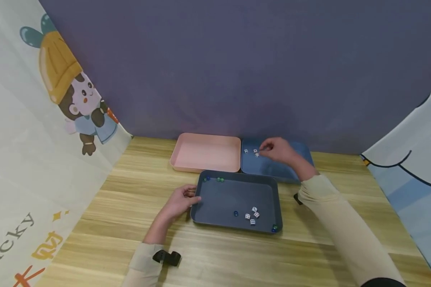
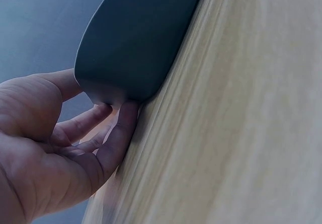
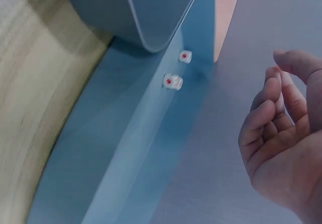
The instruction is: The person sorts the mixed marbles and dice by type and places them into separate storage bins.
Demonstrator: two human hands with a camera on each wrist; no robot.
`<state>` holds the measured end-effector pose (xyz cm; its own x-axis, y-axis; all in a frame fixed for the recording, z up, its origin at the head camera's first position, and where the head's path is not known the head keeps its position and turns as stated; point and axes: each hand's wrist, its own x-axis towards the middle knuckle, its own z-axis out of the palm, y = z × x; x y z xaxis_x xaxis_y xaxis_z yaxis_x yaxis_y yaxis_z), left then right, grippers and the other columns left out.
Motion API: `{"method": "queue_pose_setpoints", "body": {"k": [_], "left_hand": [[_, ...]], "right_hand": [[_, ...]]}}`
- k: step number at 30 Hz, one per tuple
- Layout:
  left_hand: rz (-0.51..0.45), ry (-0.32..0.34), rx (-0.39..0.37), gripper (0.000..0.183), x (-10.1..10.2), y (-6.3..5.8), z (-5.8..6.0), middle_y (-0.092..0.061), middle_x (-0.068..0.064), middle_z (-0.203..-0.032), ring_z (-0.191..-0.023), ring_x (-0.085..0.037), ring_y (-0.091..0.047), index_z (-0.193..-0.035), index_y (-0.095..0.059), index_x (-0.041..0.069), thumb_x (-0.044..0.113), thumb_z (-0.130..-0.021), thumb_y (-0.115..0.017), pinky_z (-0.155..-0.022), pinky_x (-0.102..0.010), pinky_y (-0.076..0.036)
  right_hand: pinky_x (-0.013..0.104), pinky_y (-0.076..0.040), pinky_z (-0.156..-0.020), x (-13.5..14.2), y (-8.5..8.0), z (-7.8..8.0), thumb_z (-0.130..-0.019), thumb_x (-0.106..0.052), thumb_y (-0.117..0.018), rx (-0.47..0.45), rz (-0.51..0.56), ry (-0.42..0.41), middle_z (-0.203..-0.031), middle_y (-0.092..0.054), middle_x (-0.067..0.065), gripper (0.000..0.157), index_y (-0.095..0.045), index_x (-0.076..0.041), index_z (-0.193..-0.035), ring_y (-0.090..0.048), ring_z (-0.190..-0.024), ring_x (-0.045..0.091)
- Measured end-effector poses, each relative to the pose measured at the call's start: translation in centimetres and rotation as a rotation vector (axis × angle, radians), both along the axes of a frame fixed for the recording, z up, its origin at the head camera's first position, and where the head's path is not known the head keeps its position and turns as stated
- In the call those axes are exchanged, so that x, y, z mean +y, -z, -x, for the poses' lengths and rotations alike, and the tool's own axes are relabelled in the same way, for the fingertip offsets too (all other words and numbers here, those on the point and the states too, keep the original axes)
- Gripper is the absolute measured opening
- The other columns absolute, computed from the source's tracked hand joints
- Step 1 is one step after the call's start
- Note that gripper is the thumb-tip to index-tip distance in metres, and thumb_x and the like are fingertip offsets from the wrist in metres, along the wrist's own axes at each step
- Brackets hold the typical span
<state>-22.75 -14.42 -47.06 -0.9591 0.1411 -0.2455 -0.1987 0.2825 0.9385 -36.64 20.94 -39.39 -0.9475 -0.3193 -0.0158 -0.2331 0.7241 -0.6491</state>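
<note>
My left hand (image 1: 179, 202) grips the left side of a dark grey tray (image 1: 215, 207), thumb over the rim and fingers against the outer wall, as the left wrist view shows. Several white dice (image 1: 256, 214) lie toward the tray's front right. Small round blue and green marbles lie about it: a blue marble (image 1: 236, 213) near the dice, green marbles (image 1: 220, 179) by the back edge. Over the blue tray (image 1: 273, 170) hovers my right hand (image 1: 279, 150), fingers loosely bent and nothing visible between them. Three white dice (image 3: 172, 81) sit in that tray, left of the fingertips.
A pink tray (image 1: 208, 151) stands at the back left, side by side with the blue one. All three trays rest on a wood-grain table (image 1: 129, 199). Behind it rises a purple-grey backdrop (image 1: 237, 71), with printed cloths on both sides.
</note>
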Motion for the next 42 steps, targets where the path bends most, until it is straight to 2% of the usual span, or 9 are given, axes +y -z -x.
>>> {"method": "queue_pose_setpoints", "body": {"k": [3,7,20,23,26,30,32,39,42], "left_hand": [[0.004,-0.013,0.005,0.050,-0.3,1.2,0.4,-0.054,-0.013,-0.101,-0.084,-0.022,-0.054,-0.122,-0.050,0.008,0.018,-0.077,-0.069,-0.060,-0.034,-0.047],[0.012,-0.025,0.010,0.049,-0.4,1.2,0.3,-0.054,-0.011,-0.101,-0.086,-0.022,-0.054,-0.121,-0.052,0.011,0.020,-0.076,-0.070,-0.061,-0.034,-0.047],[0.010,-0.024,0.021,0.049,-0.4,1.1,0.2,-0.054,-0.012,-0.102,-0.085,-0.023,-0.054,-0.122,-0.051,0.010,0.019,-0.077,-0.069,-0.060,-0.034,-0.047],[0.000,-0.021,0.012,0.050,-0.4,0.9,0.1,-0.055,-0.012,-0.100,-0.083,-0.022,-0.055,-0.122,-0.051,0.009,0.019,-0.076,-0.070,-0.059,-0.033,-0.047],[-0.013,-0.010,0.006,0.050,-0.2,0.0,-0.3,-0.055,-0.014,-0.100,-0.081,-0.023,-0.055,-0.122,-0.050,0.006,0.016,-0.077,-0.068,-0.059,-0.033,-0.047],[-0.014,0.006,0.009,0.050,0.1,-1.2,-0.9,-0.054,-0.016,-0.100,-0.081,-0.026,-0.055,-0.124,-0.047,0.001,0.012,-0.079,-0.066,-0.058,-0.034,-0.047],[-0.014,0.009,0.009,0.050,0.1,-1.3,-1.0,-0.054,-0.016,-0.100,-0.082,-0.027,-0.055,-0.124,-0.047,0.001,0.011,-0.080,-0.065,-0.058,-0.033,-0.047],[-0.005,-0.016,0.013,0.050,-0.2,0.7,-0.2,-0.055,-0.013,-0.099,-0.080,-0.022,-0.055,-0.122,-0.050,0.007,0.018,-0.077,-0.069,-0.058,-0.033,-0.047],[0.007,-0.021,0.024,0.050,-0.2,1.1,-0.1,-0.055,-0.012,-0.099,-0.080,-0.022,-0.056,-0.122,-0.050,0.008,0.020,-0.077,-0.069,-0.058,-0.033,-0.047]], "right_hand": [[0.034,-0.042,-0.055,-0.6,-0.5,-1.1,-0.080,-0.034,-0.064,0.037,-0.020,-0.059,-0.080,-0.058,0.003,0.026,-0.064,-0.014,-0.095,-0.053,-0.066,0.020],[0.034,-0.042,-0.056,-1.4,-1.2,-2.8,-0.080,-0.025,-0.064,0.061,-0.050,-0.131,-0.081,-0.058,0.000,0.015,-0.064,-0.016,-0.092,-0.053,-0.069,0.016],[0.029,-0.043,-0.052,-4.2,-2.1,-7.5,-0.079,-0.025,-0.066,0.078,-0.169,-0.371,-0.074,-0.057,-0.010,0.008,-0.062,-0.027,-0.085,-0.053,-0.064,0.009],[0.027,-0.043,-0.052,-4.7,-1.7,-8.5,-0.078,-0.025,-0.067,0.086,-0.207,-0.422,-0.072,-0.056,-0.013,0.010,-0.062,-0.029,-0.085,-0.053,-0.062,0.006],[0.026,-0.042,-0.051,-5.0,-1.2,-9.5,-0.077,-0.025,-0.067,0.098,-0.239,-0.476,-0.070,-0.055,-0.015,0.011,-0.061,-0.030,-0.084,-0.051,-0.059,0.004],[0.025,-0.042,-0.050,-5.3,-0.6,-10.4,-0.076,-0.023,-0.068,0.098,-0.242,-0.547,-0.068,-0.055,-0.016,0.011,-0.061,-0.030,-0.082,-0.051,-0.056,0.003],[0.025,-0.042,-0.049,-5.4,-0.4,-10.7,-0.076,-0.022,-0.068,0.078,-0.244,-0.574,-0.068,-0.055,-0.015,0.011,-0.061,-0.029,-0.082,-0.050,-0.055,0.003],[0.025,-0.043,-0.052,-5.5,0.6,-11.5,-0.075,-0.020,-0.068,-0.015,-0.305,-0.625,-0.069,-0.055,-0.015,0.009,-0.065,-0.022,-0.083,-0.051,-0.056,0.003],[0.024,-0.042,-0.052,-5.5,1.1,-11.7,-0.075,-0.018,-0.068,-0.026,-0.336,-0.649,-0.067,-0.054,-0.016,0.008,-0.064,-0.023,-0.080,-0.050,-0.057,0.003]]}}
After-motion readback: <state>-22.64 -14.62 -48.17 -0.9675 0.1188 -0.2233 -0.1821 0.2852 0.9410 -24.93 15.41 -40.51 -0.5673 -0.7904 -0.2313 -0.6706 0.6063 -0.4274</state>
